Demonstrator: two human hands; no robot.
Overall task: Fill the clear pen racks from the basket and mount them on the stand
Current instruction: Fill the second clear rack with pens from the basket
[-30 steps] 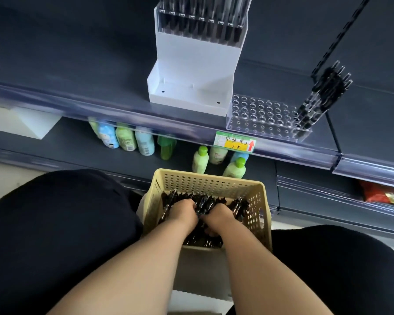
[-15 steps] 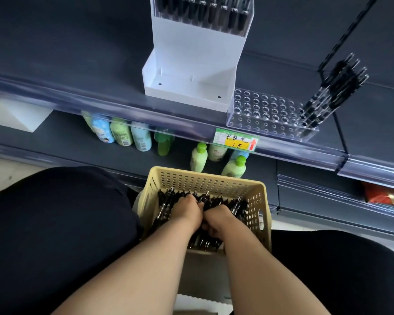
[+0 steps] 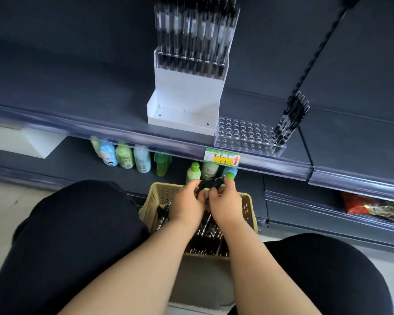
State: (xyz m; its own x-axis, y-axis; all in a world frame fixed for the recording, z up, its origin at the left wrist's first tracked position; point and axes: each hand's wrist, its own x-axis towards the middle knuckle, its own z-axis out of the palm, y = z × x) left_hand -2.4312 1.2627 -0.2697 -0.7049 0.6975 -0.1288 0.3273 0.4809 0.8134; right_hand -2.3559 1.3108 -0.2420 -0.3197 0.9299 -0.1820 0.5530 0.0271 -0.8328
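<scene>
One head view covers the whole station. I see a dark grey shelf [image 3: 77, 87] running across the frame. A clear strip along its front edge carries a yellow-green price label [image 3: 222, 156].

The white stand [image 3: 189, 94] sits on this shelf. A filled rack [image 3: 196, 42] is mounted at its top, blurred.

Just beside the stand's right base lies a clear pen rack [image 3: 243, 135], with pens [image 3: 291, 117] standing at its right end only.

The lower shelf holds a row of bottles [image 3: 123, 155] and, far right, a red packet [image 3: 373, 208]. Pale floor [image 3: 0, 201] shows at the left.

The beige perforated basket [image 3: 156, 196] sits between the person's dark-clad knees, with dark pens inside.

Above its far rim, the left hand [image 3: 188, 201] and right hand [image 3: 225, 198] both curl their fingers round one small pen bunch [image 3: 210, 184], held between them.
</scene>
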